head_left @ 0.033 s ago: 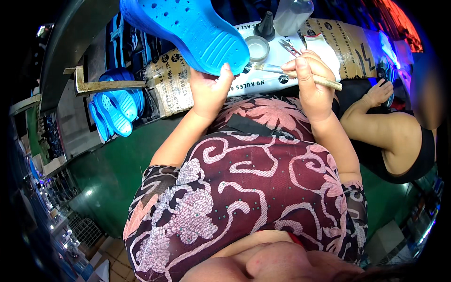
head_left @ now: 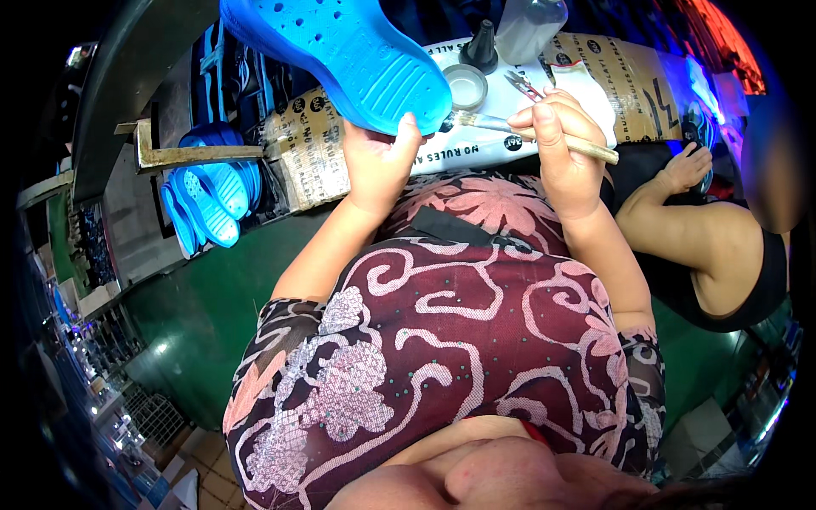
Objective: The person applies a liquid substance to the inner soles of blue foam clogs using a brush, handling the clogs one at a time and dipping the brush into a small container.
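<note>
A bright blue foam shoe sole [head_left: 365,72] with round holes and ribs is tilted in front of me. My left hand [head_left: 381,166] grips its near end, thumb over the rim and the other fingers hidden underneath. My right hand [head_left: 568,153] is closed on a pale-handled paintbrush [head_left: 595,151], its dark bristle tip at the sole's near right edge. Red-handled snips [head_left: 525,87] show just beyond my right fingers; whether the hand holds them too, I cannot tell. Past the brush are a small round pot [head_left: 465,87] and a black nozzle-shaped cap [head_left: 483,47].
A translucent bottle [head_left: 531,30] lies at the back. White sheeting [head_left: 450,157] and taped cardboard [head_left: 310,153] cover the work surface. More blue soles [head_left: 208,204] are stacked left beside a metal bracket [head_left: 200,156]. At right is another person's arm [head_left: 680,225], the hand near blue items.
The brush tip has moved slightly left, against the sole's edge. Both hands are otherwise almost where they were.
</note>
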The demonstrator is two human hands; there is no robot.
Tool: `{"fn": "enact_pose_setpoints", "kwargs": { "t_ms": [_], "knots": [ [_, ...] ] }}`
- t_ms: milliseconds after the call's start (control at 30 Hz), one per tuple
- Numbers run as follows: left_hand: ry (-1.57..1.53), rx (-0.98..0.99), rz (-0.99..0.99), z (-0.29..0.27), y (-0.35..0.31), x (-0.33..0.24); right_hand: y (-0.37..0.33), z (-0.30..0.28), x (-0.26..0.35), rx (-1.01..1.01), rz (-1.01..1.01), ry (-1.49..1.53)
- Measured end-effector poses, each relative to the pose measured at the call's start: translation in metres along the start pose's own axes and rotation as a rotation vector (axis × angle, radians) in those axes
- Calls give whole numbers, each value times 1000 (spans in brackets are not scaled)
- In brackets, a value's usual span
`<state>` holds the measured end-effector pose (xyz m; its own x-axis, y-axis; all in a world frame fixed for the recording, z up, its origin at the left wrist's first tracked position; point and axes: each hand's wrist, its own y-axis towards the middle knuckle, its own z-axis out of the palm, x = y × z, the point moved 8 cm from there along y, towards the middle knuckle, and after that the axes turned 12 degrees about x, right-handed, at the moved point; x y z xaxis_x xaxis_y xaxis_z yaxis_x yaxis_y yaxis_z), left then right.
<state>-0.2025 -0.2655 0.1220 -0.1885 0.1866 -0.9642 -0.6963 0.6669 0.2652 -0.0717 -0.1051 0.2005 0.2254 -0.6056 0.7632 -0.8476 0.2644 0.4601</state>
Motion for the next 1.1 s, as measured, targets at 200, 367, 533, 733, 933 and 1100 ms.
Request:
{"fn": "enact_pose_setpoints", "kwargs": {
  "t_ms": [200,367,533,733,933,1100],
  "knots": [
    [-61,-9,-111,1,-2,6,2,12,3,34,-75,-95],
    [-1,32,-83,1,-4,6,-2,6,-2,8,-50,-141],
    [59,51,-74,0,-6,3,-10,-9,-6,-20,3,-170],
    [23,52,19,-8,20,-63,-27,-23,-33,-29,116,-78],
    [-388,635,-370,39,36,-106,-40,-39,-36,-132,147,-79],
    [-420,1011,-380,175,122,-123,-72,-53,-66,-275,327,105]
  ]
}}
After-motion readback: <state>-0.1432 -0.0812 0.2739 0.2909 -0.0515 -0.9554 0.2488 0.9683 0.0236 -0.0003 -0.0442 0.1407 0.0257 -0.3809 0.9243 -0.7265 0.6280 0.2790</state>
